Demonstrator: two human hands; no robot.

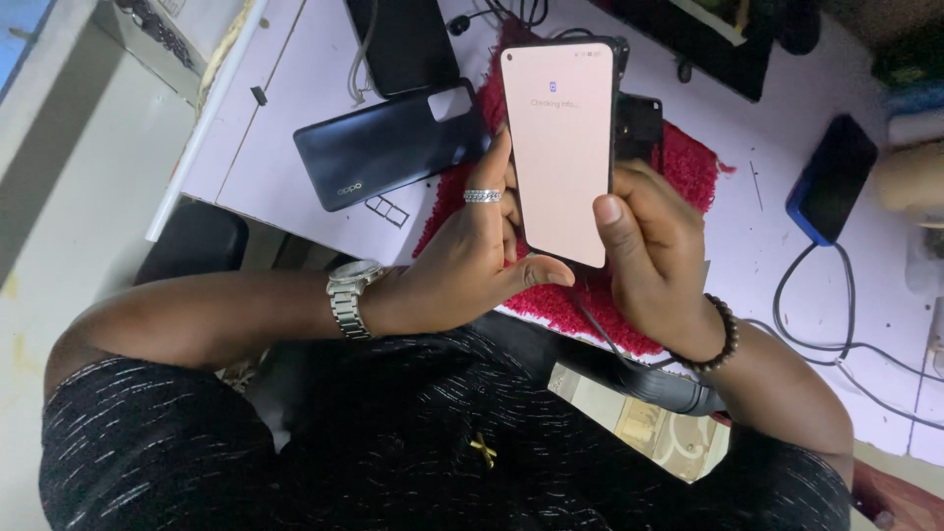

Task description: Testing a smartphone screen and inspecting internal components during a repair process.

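Four phones, one red mat

Silver wristwatch, silver ring, dark bead bracelet, black flecked top

dark phone back cover, red mat, perhaps blue-cased phone

The pale lilac-white tabletop carries a fluffy crimson mat near its middle. At about ten o'clock from the mat, a dark glossy phone back cover lies face down, one end resting over the mat's edge. At twelve o'clock from that cover a second flat black slab lies by a grey cable. At three o'clock from the mat, well apart, a dark phone in a blue case rests with a black cable looping toward five o'clock. A small black square part sits on the mat.
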